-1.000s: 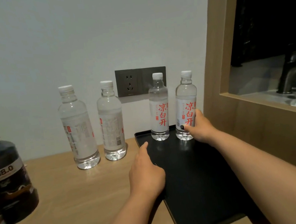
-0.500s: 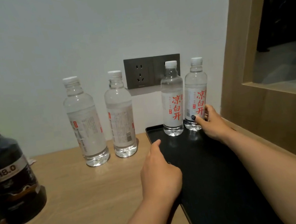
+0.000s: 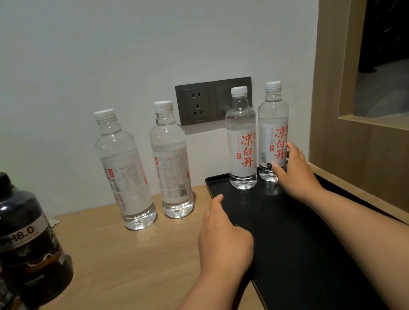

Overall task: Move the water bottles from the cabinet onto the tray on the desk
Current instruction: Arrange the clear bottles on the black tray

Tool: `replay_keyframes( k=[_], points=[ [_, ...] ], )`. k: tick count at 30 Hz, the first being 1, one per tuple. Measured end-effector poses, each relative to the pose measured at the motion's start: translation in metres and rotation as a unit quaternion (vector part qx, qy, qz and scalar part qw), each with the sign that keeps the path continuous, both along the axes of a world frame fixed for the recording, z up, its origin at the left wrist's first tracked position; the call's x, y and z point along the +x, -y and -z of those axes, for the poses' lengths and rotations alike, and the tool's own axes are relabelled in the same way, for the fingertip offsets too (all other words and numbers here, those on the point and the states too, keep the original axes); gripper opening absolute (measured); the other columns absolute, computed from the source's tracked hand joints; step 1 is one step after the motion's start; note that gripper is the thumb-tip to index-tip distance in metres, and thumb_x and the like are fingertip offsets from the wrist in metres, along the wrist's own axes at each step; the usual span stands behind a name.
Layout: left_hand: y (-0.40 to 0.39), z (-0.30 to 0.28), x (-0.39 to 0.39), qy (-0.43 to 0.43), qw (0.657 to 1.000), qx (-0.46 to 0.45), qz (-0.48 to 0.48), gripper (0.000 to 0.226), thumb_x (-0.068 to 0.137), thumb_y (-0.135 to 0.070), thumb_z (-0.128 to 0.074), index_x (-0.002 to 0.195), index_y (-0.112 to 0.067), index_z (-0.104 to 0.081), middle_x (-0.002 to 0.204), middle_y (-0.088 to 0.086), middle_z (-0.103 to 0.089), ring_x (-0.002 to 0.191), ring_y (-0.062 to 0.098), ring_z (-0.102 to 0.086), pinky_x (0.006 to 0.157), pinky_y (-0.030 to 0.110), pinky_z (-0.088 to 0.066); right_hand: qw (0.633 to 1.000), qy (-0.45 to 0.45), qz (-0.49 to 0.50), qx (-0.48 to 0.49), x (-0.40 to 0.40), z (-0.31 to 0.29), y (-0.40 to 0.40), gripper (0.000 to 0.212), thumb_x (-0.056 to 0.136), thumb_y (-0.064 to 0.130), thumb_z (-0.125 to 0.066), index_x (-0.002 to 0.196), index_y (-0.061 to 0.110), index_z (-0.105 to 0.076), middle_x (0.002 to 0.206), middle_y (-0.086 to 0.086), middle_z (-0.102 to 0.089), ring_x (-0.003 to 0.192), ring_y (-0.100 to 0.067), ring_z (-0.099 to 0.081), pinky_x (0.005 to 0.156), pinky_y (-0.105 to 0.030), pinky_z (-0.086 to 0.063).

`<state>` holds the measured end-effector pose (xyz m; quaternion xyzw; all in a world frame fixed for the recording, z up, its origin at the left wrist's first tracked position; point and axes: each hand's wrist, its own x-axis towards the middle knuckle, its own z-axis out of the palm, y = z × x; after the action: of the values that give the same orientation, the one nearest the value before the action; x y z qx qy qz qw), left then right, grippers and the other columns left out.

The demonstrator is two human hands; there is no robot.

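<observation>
A black tray (image 3: 295,241) lies on the wooden desk (image 3: 115,275) at the right. At its far end stand two clear water bottles with red characters, one on the left (image 3: 242,147) and one on the right (image 3: 274,130). My right hand (image 3: 294,171) grips the lower part of the right one, thumb and fingers curled round it. Left of the tray, on the desk, stand two more water bottles (image 3: 125,175) (image 3: 172,164) with their labels turned away. My left hand (image 3: 222,241) rests on the tray's left edge with fingers curled; whether it grips the rim is hidden.
Two large dark bottles (image 3: 19,236) stand at the desk's left edge. A dark wall socket (image 3: 199,103) sits behind the bottles. A wooden frame (image 3: 369,154) borders the tray on the right.
The two bottles on the tray now stand closer to the wall at the tray's far end, the right hand still on the right one. The view has shifted left. My left hand stays put.
</observation>
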<state>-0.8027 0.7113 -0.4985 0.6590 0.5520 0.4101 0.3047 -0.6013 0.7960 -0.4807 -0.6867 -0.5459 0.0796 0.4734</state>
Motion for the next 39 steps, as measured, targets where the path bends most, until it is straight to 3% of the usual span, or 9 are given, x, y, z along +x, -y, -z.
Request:
replay_keyframes(
  k=[7,12,15,21,24,28,33,36,39],
  points=[
    [-0.002,-0.005,-0.001,0.06,0.996,0.055,-0.025,0.066,0.082,-0.01,-0.059,0.141,-0.028,-0.035,0.143,-0.01,-0.038,0.128,0.012,-0.045,0.106,0.035,-0.043,0.974,0.057,0.126,-0.178,-0.018,-0.046,0.026,0.07,0.087,0.027,-0.066,0.141,0.004,-0.029,0.145,-0.02,-0.026,0.129,-0.04,-0.038,0.103,-0.049,-0.04],
    [0.013,-0.018,-0.02,0.032,0.986,0.14,-0.09,0.061,0.086,-0.004,-0.053,0.14,-0.025,-0.035,0.147,-0.008,-0.029,0.132,0.011,-0.037,0.102,0.021,-0.036,0.986,0.144,0.081,-0.03,-0.075,-0.068,0.08,0.052,0.089,0.019,-0.06,0.136,0.011,-0.039,0.135,-0.012,-0.039,0.118,-0.03,-0.049,0.091,-0.043,-0.049],
    [0.023,-0.02,-0.038,0.037,0.973,0.177,-0.14,0.058,0.084,-0.002,-0.054,0.136,-0.022,-0.038,0.143,-0.005,-0.033,0.129,0.013,-0.038,0.092,0.019,-0.031,0.986,0.148,0.036,-0.064,-0.11,-0.048,0.108,0.049,0.091,0.021,-0.057,0.137,0.013,-0.04,0.14,-0.008,-0.037,0.123,-0.026,-0.047,0.093,-0.038,-0.047],
    [0.03,-0.016,-0.069,0.103,0.965,0.081,-0.225,0.061,0.083,-0.007,-0.061,0.138,-0.018,-0.036,0.143,0.002,-0.036,0.122,0.022,-0.047,0.092,0.027,-0.038,0.972,0.137,-0.05,-0.186,-0.138,-0.023,0.137,0.05,0.09,0.033,-0.061,0.135,0.017,-0.043,0.14,-0.006,-0.037,0.122,-0.025,-0.048,0.095,-0.04,-0.05],
    [0.02,-0.017,-0.073,0.144,0.954,0.011,-0.264,0.073,0.079,-0.014,-0.064,0.143,-0.013,-0.029,0.147,0.009,-0.031,0.129,0.033,-0.04,0.105,0.038,-0.035,0.962,0.162,-0.077,-0.206,-0.143,-0.017,0.143,0.055,0.09,0.038,-0.06,0.137,0.018,-0.04,0.139,-0.005,-0.038,0.124,-0.024,-0.045,0.097,-0.039,-0.049],
    [-0.007,-0.016,-0.083,0.155,0.948,0.023,-0.276,0.093,0.076,-0.024,-0.072,0.148,-0.01,-0.016,0.154,0.008,-0.022,0.136,0.034,-0.031,0.113,0.04,-0.03,0.951,0.193,-0.094,-0.224,-0.146,-0.014,0.14,0.059,0.089,0.041,-0.06,0.139,0.017,-0.039,0.139,-0.006,-0.04,0.125,-0.025,-0.044,0.1,-0.04,-0.046],
    [-0.048,-0.022,-0.11,0.357,0.91,-0.003,-0.211,0.1,0.067,-0.025,-0.071,0.149,-0.03,-0.014,0.148,0.0,-0.033,0.13,0.03,-0.038,0.099,0.044,-0.044,0.942,0.214,-0.115,-0.232,-0.142,-0.012,0.133,0.062,0.09,0.045,-0.058,0.141,0.019,-0.035,0.139,-0.004,-0.04,0.128,-0.024,-0.04,0.103,-0.038,-0.042],
    [-0.06,-0.023,-0.117,0.39,0.906,0.009,-0.165,0.091,0.077,-0.017,-0.065,0.151,-0.025,-0.012,0.147,-0.003,-0.039,0.128,0.024,-0.043,0.095,0.037,-0.044,0.941,0.226,-0.119,-0.224,-0.139,-0.011,0.131,0.058,0.091,0.046,-0.054,0.139,0.019,-0.036,0.137,-0.003,-0.041,0.127,-0.022,-0.04,0.102,-0.037,-0.042],
    [-0.06,-0.021,-0.117,0.363,0.915,0.037,-0.169,0.075,0.087,-0.012,-0.061,0.15,-0.013,-0.019,0.122,0.0,-0.053,0.109,0.019,-0.051,0.069,0.02,-0.039,0.94,0.229,-0.122,-0.222,-0.14,-0.01,0.132,0.056,0.092,0.046,-0.053,0.138,0.019,-0.036,0.136,-0.003,-0.042,0.126,-0.022,-0.04,0.101,-0.037,-0.042]
  ],
)
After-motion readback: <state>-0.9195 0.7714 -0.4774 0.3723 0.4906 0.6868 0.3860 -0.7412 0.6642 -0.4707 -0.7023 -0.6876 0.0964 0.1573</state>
